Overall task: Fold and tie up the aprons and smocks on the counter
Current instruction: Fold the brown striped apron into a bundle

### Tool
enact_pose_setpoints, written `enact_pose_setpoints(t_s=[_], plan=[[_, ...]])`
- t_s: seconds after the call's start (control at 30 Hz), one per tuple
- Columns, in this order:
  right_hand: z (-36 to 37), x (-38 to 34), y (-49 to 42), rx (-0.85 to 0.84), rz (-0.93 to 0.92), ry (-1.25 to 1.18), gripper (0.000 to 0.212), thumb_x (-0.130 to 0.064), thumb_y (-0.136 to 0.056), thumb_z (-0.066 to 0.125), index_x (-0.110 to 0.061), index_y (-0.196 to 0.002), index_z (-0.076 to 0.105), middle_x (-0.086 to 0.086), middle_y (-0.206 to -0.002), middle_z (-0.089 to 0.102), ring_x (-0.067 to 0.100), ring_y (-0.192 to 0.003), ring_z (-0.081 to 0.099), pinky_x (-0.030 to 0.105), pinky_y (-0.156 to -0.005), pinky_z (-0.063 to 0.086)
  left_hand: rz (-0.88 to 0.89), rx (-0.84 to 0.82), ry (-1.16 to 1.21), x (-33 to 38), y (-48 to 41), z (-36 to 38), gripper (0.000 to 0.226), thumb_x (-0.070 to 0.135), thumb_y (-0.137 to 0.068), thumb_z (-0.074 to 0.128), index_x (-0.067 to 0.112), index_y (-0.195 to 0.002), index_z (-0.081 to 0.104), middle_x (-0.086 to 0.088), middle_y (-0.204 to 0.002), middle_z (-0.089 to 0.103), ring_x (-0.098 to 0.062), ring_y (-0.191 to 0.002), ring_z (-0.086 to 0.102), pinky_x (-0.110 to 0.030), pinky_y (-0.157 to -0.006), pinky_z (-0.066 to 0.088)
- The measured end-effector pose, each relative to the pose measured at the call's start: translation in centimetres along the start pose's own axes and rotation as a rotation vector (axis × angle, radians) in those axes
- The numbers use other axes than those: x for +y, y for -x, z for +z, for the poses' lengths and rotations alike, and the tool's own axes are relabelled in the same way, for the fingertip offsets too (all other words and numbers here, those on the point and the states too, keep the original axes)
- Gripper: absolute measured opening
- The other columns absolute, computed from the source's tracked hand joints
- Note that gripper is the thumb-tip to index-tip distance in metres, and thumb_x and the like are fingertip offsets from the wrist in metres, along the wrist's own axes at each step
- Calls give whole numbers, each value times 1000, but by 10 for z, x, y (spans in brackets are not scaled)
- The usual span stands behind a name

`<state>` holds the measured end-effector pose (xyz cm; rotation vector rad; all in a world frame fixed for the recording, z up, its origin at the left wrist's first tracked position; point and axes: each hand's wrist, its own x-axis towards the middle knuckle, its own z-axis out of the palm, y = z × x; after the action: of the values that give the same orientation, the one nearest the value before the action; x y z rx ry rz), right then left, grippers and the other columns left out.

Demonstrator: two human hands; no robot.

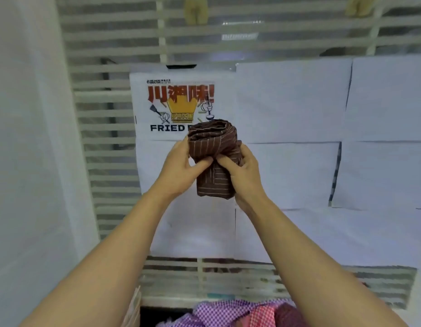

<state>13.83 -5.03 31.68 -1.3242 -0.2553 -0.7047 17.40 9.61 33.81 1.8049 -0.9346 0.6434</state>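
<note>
The person holds a rolled brown striped apron (214, 159) up in front of the poster (178, 109), well above the checked cloth pile (228, 313). The left hand (178, 171) and right hand (244, 175) each curl tight round its middle, thumbs meeting in front, probably to keep the roll from loosening for tying.

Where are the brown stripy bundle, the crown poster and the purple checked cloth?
brown stripy bundle (211, 138): head view, on its upper rolled part.
crown poster (181, 107): head view, on the yellow crown.
purple checked cloth (219, 312): head view, middle of the fabric.
</note>
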Motion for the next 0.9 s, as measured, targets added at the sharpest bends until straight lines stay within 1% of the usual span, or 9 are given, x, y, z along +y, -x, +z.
enact_pose_setpoints(t_s=[0.07, 0.2, 0.33, 0.43, 0.53, 0.6, 0.67, 0.73, 0.9], plan=[[7, -12, -20, -17, 47, -88, 27, -4, -86, 68, -5, -112, 63, 19, -105, 70, 33, -95, 70, 46, -85, 58, 27, 36, -21, 5, -21, -4, 44, 33, -87, 61, 23, -129, 55, 6, -120, 61, -11, -112, 57, -33, -97, 47], [18, -32, -59, -73, 104, -192, 30, -3, -85, 69, -3, -114, 64, 18, -107, 71, 30, -94, 70, 42, -83, 59, 55, 117, -97, 12, -58, -14, 37, 26, -95, 58, 22, -131, 50, 6, -120, 61, -14, -111, 58, -40, -96, 49], [23, -40, -85, -81, 159, -200, 30, -7, -85, 71, -5, -114, 65, 17, -106, 72, 27, -91, 72, 39, -77, 60, -1, 149, -67, 9, -81, -14, 42, 37, -90, 54, 26, -129, 46, 6, -116, 63, -13, -106, 61, -41, -91, 52], [16, -42, -102, -49, 176, -185, 31, -2, -84, 70, -8, -114, 66, 15, -101, 73, 26, -86, 72, 39, -75, 60, -70, 85, -47, 2, -98, -10, 48, 30, -89, 66, 17, -132, 50, 2, -116, 64, -16, -107, 61, -31, -88, 52], [3, -46, -117, -69, 178, -126, 30, 1, -85, 65, -7, -114, 66, 13, -98, 73, 25, -83, 71, 37, -73, 59, -83, 15, -48, -5, -113, -2, 58, 16, -77, 81, 15, -128, 53, 6, -113, 65, -5, -102, 61, -19, -84, 50], [-3, -49, -125, -90, 183, -108, 30, 1, -85, 65, -6, -114, 65, 13, -96, 73, 25, -85, 70, 36, -73, 59, -86, 11, 1, -3, -121, 1, 51, 5, -78, 78, 11, -123, 55, 8, -106, 65, 5, -94, 59, -10, -80, 50], [-1, -58, -137, -122, 162, -96, 30, -4, -86, 66, -6, -117, 64, 13, -99, 73, 25, -87, 70, 34, -73, 59, -84, 55, 58, -1, -134, -1, 42, -1, -82, 72, 8, -120, 58, 5, -103, 65, 5, -91, 60, -16, -81, 54], [8, -70, -151, -151, 121, -96, 33, -11, -87, 70, -5, -119, 64, 14, -104, 73, 24, -90, 71, 33, -75, 59, -69, 113, 84, 2, -151, -9, 39, 3, -85, 69, 7, -122, 59, 0, -106, 68, -3, -95, 64, -24, -84, 57], [44, -101, -192, -169, 56, -117, 34, -15, -89, 69, -4, -120, 63, 16, -107, 72, 27, -95, 71, 37, -80, 59, 1, 195, 37, 16, -199, -42, 42, 13, -88, 65, 13, -129, 55, 3, -112, 68, -5, -100, 64, -11, -76, 52]])
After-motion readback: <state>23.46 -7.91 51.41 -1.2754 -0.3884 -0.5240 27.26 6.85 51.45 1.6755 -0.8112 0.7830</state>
